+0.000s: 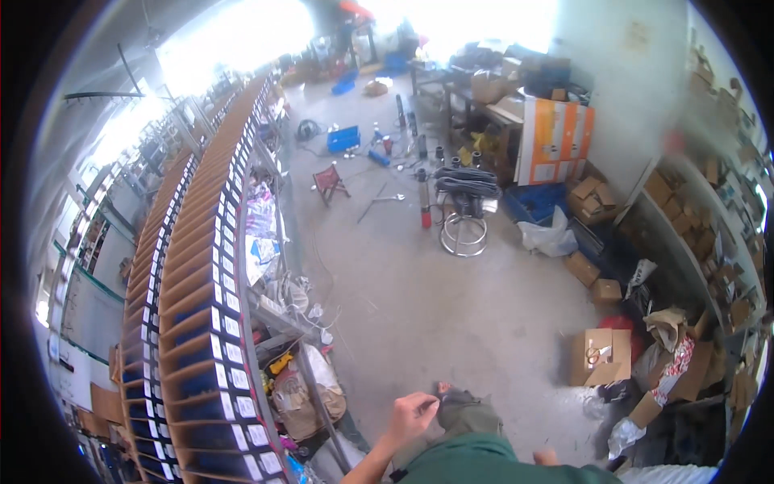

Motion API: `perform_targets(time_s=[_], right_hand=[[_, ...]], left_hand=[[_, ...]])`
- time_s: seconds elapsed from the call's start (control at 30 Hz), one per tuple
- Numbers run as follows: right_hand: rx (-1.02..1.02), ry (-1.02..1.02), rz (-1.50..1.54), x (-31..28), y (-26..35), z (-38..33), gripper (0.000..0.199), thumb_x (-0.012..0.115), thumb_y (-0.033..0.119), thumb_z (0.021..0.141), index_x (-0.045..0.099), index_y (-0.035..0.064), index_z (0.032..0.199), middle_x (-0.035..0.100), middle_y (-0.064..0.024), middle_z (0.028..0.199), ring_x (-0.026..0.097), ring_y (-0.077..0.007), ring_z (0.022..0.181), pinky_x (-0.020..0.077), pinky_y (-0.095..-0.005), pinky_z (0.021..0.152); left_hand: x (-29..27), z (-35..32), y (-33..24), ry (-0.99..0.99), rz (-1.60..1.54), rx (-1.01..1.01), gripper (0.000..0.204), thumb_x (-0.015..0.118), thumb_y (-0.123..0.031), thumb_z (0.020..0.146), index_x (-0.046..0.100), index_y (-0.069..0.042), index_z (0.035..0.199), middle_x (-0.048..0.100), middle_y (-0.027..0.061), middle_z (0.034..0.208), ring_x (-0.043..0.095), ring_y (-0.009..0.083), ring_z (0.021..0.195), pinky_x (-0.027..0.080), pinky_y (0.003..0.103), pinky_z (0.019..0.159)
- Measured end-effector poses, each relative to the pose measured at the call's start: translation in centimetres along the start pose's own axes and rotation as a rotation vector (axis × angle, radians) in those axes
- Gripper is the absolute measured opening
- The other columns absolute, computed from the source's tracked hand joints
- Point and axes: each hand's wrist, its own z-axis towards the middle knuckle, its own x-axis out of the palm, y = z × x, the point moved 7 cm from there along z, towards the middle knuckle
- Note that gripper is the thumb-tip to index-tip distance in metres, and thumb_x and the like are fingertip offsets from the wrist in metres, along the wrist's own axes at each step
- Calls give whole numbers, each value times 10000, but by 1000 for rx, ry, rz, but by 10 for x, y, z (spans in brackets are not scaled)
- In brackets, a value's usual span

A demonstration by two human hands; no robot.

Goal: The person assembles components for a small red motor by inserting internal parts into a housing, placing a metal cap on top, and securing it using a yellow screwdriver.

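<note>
My left hand (414, 415) is raised in front of my body at the lower middle, its fingers curled into a pinch. Whatever may be between them is too small to make out. Of my right hand (546, 457) just a small piece shows beside the green top (476, 460) I wear, and its fingers are hidden. Below the left hand are my olive trousers (468, 418). Neither hand touches the long row of cardboard bins (197, 274) on the left.
A metal-framed stool (463, 234) with dark material on top stands ahead. Beyond it lie a wrench (389, 198), a small red folding stool (329, 184) and a blue crate (343, 139). Scissors rest on an opened carton (601, 356) at right, near crowded shelves (701, 234).
</note>
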Motion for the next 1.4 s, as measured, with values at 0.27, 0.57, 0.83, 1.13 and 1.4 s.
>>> perform_targets(time_s=[0.27,0.57,0.83,1.13,1.4], right_hand=[[-552,-595,767,-776,434,201,392,686,383,894,753,33,1056,758,-196,975,737,-364,921,577,-442,832],[-507,-613,829,-1096,611,302,272,689,264,930,741,21,1042,763,-144,887,738,-252,804,568,-370,767],[-550,-99,1578,-1330,750,448,338,567,296,1052,697,21,1201,741,-64,997,649,-125,849,497,-273,738],[-338,737,2087,-1601,976,686,331,530,304,1061,690,54,1208,730,-64,1102,670,-188,1007,504,-356,918],[-128,769,2111,-1811,1130,923,264,557,313,1059,664,73,1092,712,-65,1058,661,-181,976,516,-370,873]], left_hand=[[-207,219,190,-330,-146,-484,121,710,-76,877,745,32,917,742,113,774,702,157,675,536,286,639],[-366,640,336,-76,158,-87,91,750,-60,842,762,8,901,732,134,814,707,244,690,553,328,642],[-401,1036,385,238,209,431,135,771,-47,786,749,-27,917,704,95,814,669,271,719,552,352,656],[-467,1374,578,353,710,242,39,675,-134,793,675,-95,790,635,53,787,670,238,802,550,374,701],[-552,1667,777,470,594,183,69,684,-71,710,655,-52,770,657,103,834,667,267,844,563,391,748]])
